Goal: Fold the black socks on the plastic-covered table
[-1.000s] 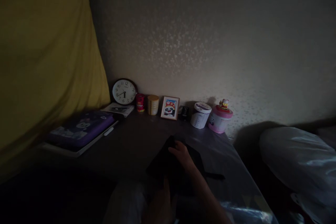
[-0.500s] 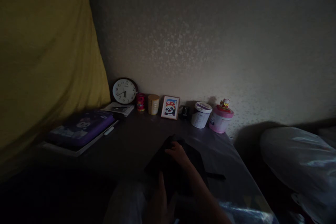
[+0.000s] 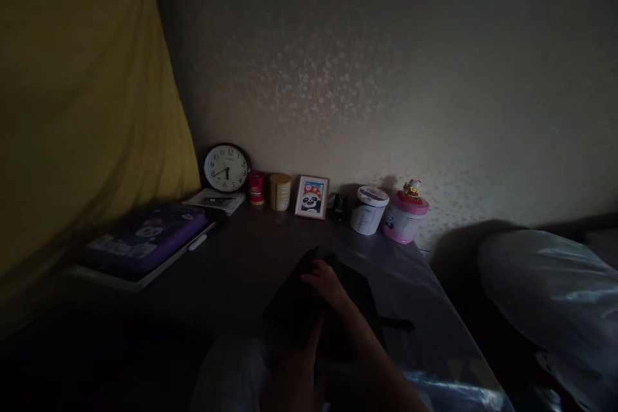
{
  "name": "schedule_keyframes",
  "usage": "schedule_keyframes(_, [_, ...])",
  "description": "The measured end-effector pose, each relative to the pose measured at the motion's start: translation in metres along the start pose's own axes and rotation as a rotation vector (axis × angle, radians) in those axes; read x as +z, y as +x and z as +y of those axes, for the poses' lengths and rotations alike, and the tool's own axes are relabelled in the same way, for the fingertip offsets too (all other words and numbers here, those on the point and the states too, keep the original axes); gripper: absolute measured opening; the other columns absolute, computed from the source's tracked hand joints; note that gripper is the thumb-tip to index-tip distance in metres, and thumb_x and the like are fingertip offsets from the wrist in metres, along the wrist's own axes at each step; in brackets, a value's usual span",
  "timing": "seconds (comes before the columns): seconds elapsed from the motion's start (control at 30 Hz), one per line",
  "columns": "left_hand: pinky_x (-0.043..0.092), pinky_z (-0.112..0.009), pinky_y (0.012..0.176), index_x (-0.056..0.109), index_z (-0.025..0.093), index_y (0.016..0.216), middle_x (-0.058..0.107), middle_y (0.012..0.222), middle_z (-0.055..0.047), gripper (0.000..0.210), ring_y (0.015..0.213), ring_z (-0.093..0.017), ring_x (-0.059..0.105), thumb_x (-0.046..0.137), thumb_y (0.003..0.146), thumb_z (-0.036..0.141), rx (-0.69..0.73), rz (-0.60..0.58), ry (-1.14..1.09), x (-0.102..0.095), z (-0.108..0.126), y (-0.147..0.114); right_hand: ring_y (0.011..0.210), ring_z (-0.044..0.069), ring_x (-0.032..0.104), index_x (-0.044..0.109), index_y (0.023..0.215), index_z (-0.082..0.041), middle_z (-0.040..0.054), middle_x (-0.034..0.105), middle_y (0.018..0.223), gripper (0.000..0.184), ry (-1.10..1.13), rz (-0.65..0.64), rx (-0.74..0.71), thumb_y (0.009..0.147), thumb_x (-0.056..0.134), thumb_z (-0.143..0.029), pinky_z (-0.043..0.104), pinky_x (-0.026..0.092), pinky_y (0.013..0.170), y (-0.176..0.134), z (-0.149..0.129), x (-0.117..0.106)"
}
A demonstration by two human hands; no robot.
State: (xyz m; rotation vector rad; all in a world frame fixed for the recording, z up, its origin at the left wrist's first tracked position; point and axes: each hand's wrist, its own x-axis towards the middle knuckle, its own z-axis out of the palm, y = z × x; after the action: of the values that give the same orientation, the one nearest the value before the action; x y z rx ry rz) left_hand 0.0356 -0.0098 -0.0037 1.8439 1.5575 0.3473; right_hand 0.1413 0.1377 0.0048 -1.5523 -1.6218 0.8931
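Note:
A black fabric item with a pointed outline lies on the dark table in front of me; its kind is hard to make out in the dim light. A thin black strap sticks out from its right side. My right hand rests on the upper part of the fabric, fingers curled in and closed on it. Lower and to the left, my left hand touches the near part with one finger stretched forward. The rest of that hand is lost in shadow.
Along the wall stand a clock, a red can, a tan canister, a framed panda picture, a white tub and a pink tub topped by a figurine. A purple case lies left; a plastic-wrapped bundle sits right.
My left hand has moved right and slightly up over the black fabric, closer to the right hand. The right hand stays nearly in place, and the view has shifted slightly.

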Motion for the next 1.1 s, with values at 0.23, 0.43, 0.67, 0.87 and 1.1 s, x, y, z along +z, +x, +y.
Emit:
schedule_keyframes(0.23, [0.033,-0.032,0.102,0.006,0.027,0.148,0.07,0.11,-0.007,0.074,0.104,-0.02,0.063,0.042,0.086,0.011,-0.025,0.022,-0.004,0.0,-0.002,0.001,0.074,0.015,0.064,0.062,0.105,-0.02,0.0018,0.067,0.081,0.028,0.112,-0.072,-0.242,0.087,0.049,-0.036,0.029,0.053,0.067,-0.034,-0.014,-0.024])
schedule_keyframes(0.43, [0.043,-0.027,0.079,-0.003,0.023,0.148,0.072,0.098,-0.007,0.076,0.087,-0.02,0.068,0.042,0.087,0.014,-0.074,-0.015,0.0,-0.001,0.003,0.0,0.103,0.021,0.059,0.068,0.098,-0.021,0.008,0.069,0.104,0.02,-0.275,0.075,-0.618,0.088,0.05,-0.024,0.041,0.045,0.092,-0.04,0.01,-0.041])
schedule_keyframes(0.67, [0.044,-0.028,0.069,-0.01,0.022,0.146,0.072,0.101,-0.007,0.081,0.085,-0.022,0.069,0.045,0.087,0.019,-0.134,-0.074,0.022,-0.004,0.007,0.005,0.117,0.024,0.053,0.066,0.105,-0.021,0.0094,0.066,0.115,0.022,-0.406,0.049,-0.74,0.089,0.053,-0.027,0.045,0.042,0.098,-0.009,0.027,-0.033])
schedule_keyframes(0.87, [0.044,-0.03,0.076,-0.011,0.017,0.146,0.071,0.106,-0.01,0.079,0.091,-0.024,0.068,0.043,0.089,0.027,-0.132,-0.116,-0.049,0.0,0.001,0.009,0.114,0.022,0.055,0.067,0.104,-0.022,0.0067,0.065,0.117,0.022,-0.463,0.043,-0.718,0.089,0.052,-0.029,0.043,0.04,0.099,0.026,0.031,-0.035])
schedule_keyframes(1.1, [0.045,-0.029,0.073,-0.01,0.014,0.147,0.072,0.103,-0.011,0.077,0.088,-0.023,0.068,0.04,0.09,0.029,-0.115,-0.113,-0.054,-0.004,0.002,0.008,0.113,0.024,0.055,0.065,0.109,-0.019,0.0109,0.063,0.119,0.027,-0.56,0.155,-0.569,0.092,0.045,-0.025,0.043,0.04,0.098,0.037,0.017,-0.043])
